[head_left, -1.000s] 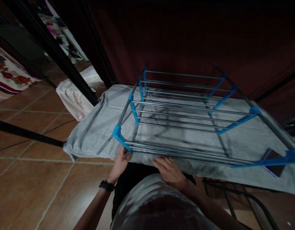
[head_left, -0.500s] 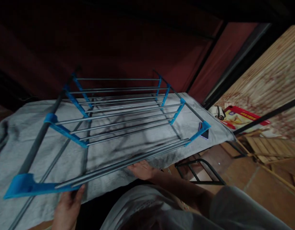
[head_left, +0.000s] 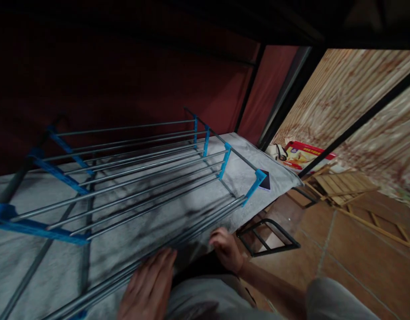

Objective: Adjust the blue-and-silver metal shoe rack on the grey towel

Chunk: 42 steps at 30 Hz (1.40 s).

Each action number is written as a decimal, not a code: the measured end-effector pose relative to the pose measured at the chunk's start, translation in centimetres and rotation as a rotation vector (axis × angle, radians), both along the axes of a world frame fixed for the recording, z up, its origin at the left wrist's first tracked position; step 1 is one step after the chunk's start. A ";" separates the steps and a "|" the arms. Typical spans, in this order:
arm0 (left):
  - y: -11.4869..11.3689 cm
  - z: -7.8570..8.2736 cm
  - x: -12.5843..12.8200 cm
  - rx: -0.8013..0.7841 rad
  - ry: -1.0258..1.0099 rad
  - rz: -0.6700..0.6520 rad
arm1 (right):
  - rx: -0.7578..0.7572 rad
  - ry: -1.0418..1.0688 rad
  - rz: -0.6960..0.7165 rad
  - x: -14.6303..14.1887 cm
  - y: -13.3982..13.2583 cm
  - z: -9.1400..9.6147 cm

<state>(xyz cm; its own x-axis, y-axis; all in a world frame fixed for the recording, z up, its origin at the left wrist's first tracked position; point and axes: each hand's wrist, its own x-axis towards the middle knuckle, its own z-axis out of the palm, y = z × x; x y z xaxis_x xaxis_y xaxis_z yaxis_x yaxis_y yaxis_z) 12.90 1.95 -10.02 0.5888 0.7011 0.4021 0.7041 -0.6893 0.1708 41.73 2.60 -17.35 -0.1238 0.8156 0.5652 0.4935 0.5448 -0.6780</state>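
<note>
Grey metal tubing with bright blue plastic joints is making up the drying-rack frame (head_left: 131,178), and it is lying across a grey terry towel (head_left: 198,195) spread over a flat surface, with the near bundle of rails running just in front of the person. The left hand (head_left: 148,289) is lying flat with fingers spread along that near bundle of rails, pressing on it rather than closing round it, while the right hand (head_left: 225,249) is curling its fingers at the towel's near edge, just under the rails; whether it is pinching cloth or a rail, I cannot tell. Judging from the thin tubes and open build, the frame is probably weighing little and staying stiff along each rail, though it may be flexing or folding at the blue connectors, so the thicker side tubes or the joints would seem the safer places to take hold; the smooth rails look likely to be slippery. The towel is looking soft and limp, draping over the edges, and would probably slide along with the frame. Farther along, blue cross-pieces are stepping away in pairs toward a blue corner joint (head_left: 258,178), beside which a small dark flat object (head_left: 265,181) is resting on the towel. Below the surface's right end, a black wire frame (head_left: 268,238) is sitting on the brown tiled floor (head_left: 341,258). Beyond that, a red-and-yellow printed box (head_left: 305,155) and pale wooden slats (head_left: 341,184) are lying by a corrugated wall.
</note>
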 end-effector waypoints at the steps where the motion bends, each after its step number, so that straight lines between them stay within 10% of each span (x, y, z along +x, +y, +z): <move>1: 1.5 0.6 2.3 0.027 0.028 0.013 | 0.000 0.096 -0.185 1.5 0.1 0.5; 6: 6.6 1.7 10.4 -0.138 0.215 0.078 | -0.033 0.364 -0.819 9.7 2.7 1.7; 12: 7.5 1.9 10.8 -0.246 0.263 0.039 | -0.219 0.464 -0.584 14.1 6.2 0.9; 24: 7.8 3.3 9.1 -0.240 0.141 0.032 | -0.203 0.172 -0.618 14.0 6.3 2.4; 42: 7.7 3.3 7.8 -0.227 0.090 0.020 | -0.194 0.312 -0.693 11.3 6.1 1.4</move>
<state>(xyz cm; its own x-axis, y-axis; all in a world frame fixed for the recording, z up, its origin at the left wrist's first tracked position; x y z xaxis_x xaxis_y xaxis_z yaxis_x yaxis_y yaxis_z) 20.69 9.60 -6.67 0.5999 0.7796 0.1800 0.7368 -0.6259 0.2557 53.01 8.66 -15.94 0.5911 0.7362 0.3297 0.4485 0.0397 -0.8929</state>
